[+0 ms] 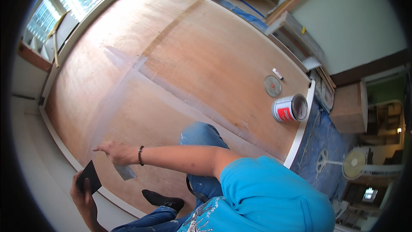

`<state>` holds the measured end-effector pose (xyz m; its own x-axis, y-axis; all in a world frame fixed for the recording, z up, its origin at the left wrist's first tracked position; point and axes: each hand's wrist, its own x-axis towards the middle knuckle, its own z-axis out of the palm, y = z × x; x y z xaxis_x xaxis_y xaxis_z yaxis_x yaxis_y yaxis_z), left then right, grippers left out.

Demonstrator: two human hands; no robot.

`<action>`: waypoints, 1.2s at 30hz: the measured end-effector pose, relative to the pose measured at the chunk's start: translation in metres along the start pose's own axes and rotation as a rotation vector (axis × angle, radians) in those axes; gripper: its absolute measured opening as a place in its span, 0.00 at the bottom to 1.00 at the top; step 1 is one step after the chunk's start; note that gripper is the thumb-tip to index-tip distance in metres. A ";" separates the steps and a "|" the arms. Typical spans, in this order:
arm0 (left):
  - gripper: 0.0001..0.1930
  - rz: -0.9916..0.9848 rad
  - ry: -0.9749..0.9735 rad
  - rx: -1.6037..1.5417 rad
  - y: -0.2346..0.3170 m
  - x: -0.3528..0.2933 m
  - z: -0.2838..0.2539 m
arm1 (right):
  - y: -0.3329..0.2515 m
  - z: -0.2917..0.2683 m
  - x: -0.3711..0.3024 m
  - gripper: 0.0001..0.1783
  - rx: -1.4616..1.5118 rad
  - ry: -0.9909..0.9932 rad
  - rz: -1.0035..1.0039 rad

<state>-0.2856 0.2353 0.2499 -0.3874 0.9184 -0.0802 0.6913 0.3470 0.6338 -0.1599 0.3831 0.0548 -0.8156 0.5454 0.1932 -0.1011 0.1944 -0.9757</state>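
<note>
In my left hand (83, 195) is a thin black rectangular plate (89, 178), the thumb pressed over its face, just outside the panel's near-left edge. My right hand (119, 153), with a dark bead bracelet at the wrist, is over the wooden panel (206, 73). Its index finger stretches out toward the pale filler strip (112, 103) near that edge; whether the fingertip touches is unclear. The other fingers curl around a putty knife whose metal blade (125, 172) shows below the palm; its handle is hidden. Another pale filler strip (189, 101) crosses the panel.
My knee (201, 135) and socked foot (164, 199) are on the panel. An open paint can (288, 108) lies on its side at the right, near a round lid (272, 86) and small white tube (277, 73). White edging surrounds the panel. Beyond are a fan (354, 163) and blue sheeting (315, 139).
</note>
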 end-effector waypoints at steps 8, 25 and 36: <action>0.12 0.029 0.031 -0.070 -0.030 0.014 0.012 | -0.029 -0.018 -0.003 0.20 0.296 0.016 0.232; 0.16 0.161 0.279 0.105 0.021 0.005 0.017 | -0.041 -0.060 0.017 0.56 1.675 0.041 0.370; 0.15 0.230 0.028 0.008 0.038 -0.006 0.070 | -0.028 -0.051 0.023 0.57 1.837 0.053 0.258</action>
<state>-0.2141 0.2566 0.2204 -0.2359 0.9678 0.0874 0.7679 0.1306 0.6271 -0.1470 0.4321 0.0923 -0.8966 0.4429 0.0076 -0.4364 -0.8861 0.1561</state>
